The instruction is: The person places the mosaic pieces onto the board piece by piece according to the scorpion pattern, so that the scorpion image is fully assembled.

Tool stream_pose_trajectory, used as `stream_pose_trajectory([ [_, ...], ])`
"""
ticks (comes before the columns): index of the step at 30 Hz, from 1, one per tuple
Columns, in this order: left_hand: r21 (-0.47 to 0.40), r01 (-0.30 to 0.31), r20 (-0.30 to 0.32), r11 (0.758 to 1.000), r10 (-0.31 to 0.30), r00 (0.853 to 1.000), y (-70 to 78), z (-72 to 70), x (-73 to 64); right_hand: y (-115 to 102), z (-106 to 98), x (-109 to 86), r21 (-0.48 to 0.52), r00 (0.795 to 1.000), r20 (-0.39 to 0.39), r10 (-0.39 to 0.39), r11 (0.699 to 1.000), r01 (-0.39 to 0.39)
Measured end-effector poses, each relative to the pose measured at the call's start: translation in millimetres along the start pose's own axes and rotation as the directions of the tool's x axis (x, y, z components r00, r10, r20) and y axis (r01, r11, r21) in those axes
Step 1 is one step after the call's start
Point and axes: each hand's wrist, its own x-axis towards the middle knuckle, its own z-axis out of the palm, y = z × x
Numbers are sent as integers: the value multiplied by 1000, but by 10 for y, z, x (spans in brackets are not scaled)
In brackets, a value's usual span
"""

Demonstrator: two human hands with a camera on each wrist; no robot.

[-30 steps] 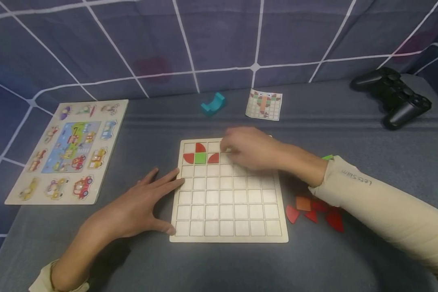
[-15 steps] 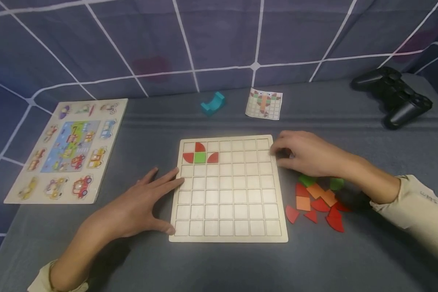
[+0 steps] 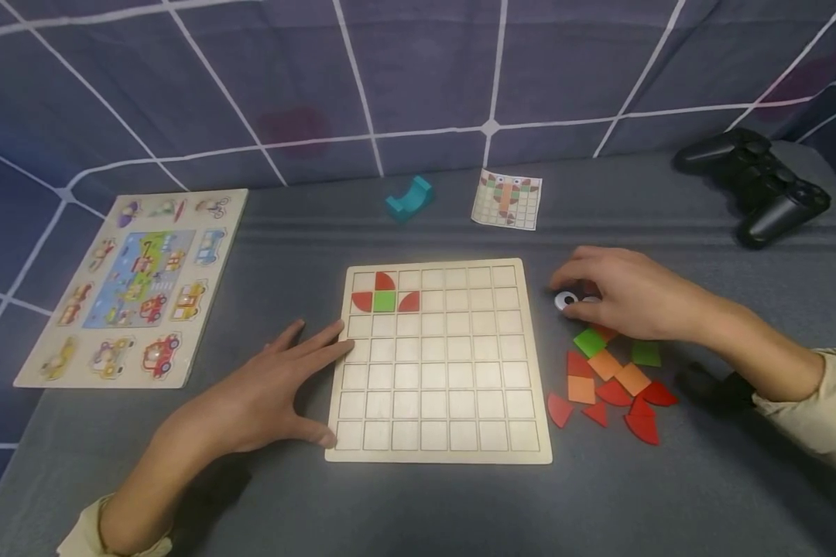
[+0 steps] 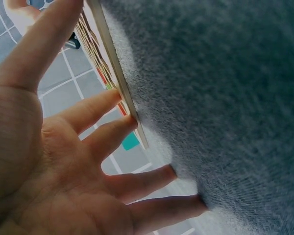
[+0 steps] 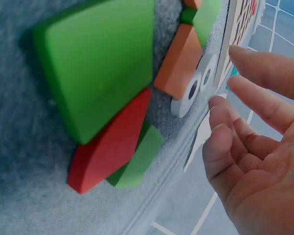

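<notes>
My left hand lies spread along the left edge of a wooden grid board, thumb and fingertips touching it. On the board's upper left sit a green square tile and several red quarter-circle tiles. My right hand hovers right of the board, over white round eye tiles partly hidden under it. In the right wrist view its fingers are bent loosely with nothing between them, apart from the eye tiles, an orange tile and a large green tile.
Loose orange tiles, red tiles and green tiles lie right of the board. Behind it are a teal arch-shaped piece and a printed pattern card. A vehicle puzzle lies left, a black game controller back right.
My right hand has moved right, from over the board's top rows to above the loose tiles, uncovering the board and showing the eye tiles. My left hand stays in place.
</notes>
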Motion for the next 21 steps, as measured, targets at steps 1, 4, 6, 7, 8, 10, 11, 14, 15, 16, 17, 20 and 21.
stream_pose_trajectory([
  [1,0,-1,-1,1000,1,1000,1,1,-1,6,1,-1,-8,1000,4,5,1000,-5],
  [4,-4,4,-1,1000,-4,1000,1,8,-1,26,16,0,-29,1000,14,20,999,-20],
  [6,-6,5,-2,1000,-5,1000,0,8,-1,37,30,1,-37,999,15,28,999,-27],
  [7,-6,7,-2,1000,-7,1000,1,8,-2,44,37,1,-40,999,16,31,999,-30],
  [8,-6,5,-4,1000,-5,1000,-2,9,-2,49,44,0,-41,999,17,35,999,-34],
  [10,-4,-1,-6,1000,1,1000,-2,7,-4,57,52,-7,-41,999,20,42,998,-42],
  [11,-2,-4,-7,1000,4,1000,-1,5,-4,60,55,-12,-40,999,20,44,998,-43],
  [14,-1,0,-5,1000,0,1000,1,3,-6,70,63,-23,-35,999,19,38,999,-37],
  [15,-2,1,-3,1000,-1,1000,2,2,-7,71,65,-26,-33,999,17,33,999,-32],
  [16,-3,4,-2,1000,-4,1000,3,3,-6,73,67,-28,-33,1000,15,27,999,-26],
  [17,-2,5,-1,1000,-5,1000,4,1,-6,75,69,-29,-34,1000,11,20,999,-19],
  [20,-4,8,-1,1000,-8,1000,6,2,-5,75,75,-34,-34,1000,6,6,999,-6],
  [21,-6,10,-2,1000,-10,1000,6,2,-5,74,77,-34,-36,1000,4,2,999,-1],
])
